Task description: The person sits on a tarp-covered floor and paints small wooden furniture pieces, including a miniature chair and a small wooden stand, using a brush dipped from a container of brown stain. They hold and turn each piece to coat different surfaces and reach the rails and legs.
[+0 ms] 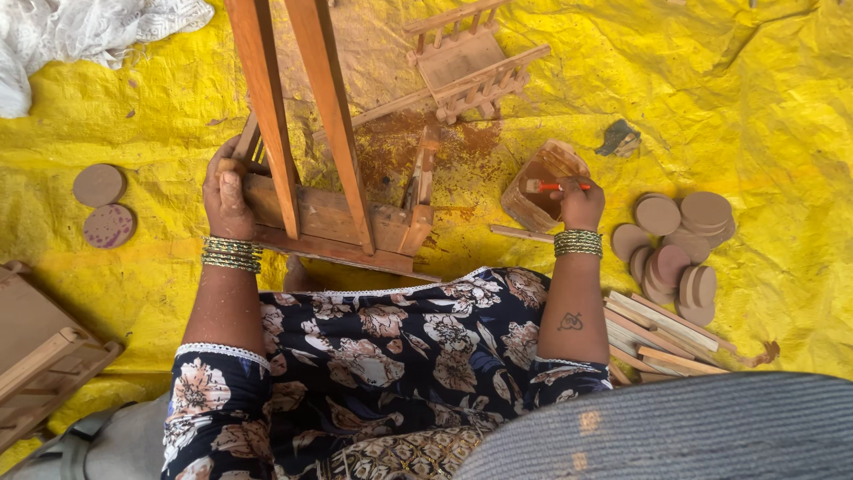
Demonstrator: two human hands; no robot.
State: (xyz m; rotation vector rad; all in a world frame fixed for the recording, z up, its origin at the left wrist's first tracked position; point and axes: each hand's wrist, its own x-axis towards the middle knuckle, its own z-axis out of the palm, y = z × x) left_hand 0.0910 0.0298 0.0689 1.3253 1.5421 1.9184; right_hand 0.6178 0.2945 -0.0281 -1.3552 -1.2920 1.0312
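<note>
My left hand grips the left end of a small wooden cart frame whose two long shafts rise toward the camera. My right hand holds a red-handled brush, its tip dipped in a small brown pot of stain on the yellow sheet. Both wrists wear stacked bangles. A brown stain patch marks the sheet behind the frame.
A finished wooden toy cart lies at the back. Several round wooden discs and a pile of wood strips sit at my right. Two discs lie left, a wooden piece lower left, white cloth upper left.
</note>
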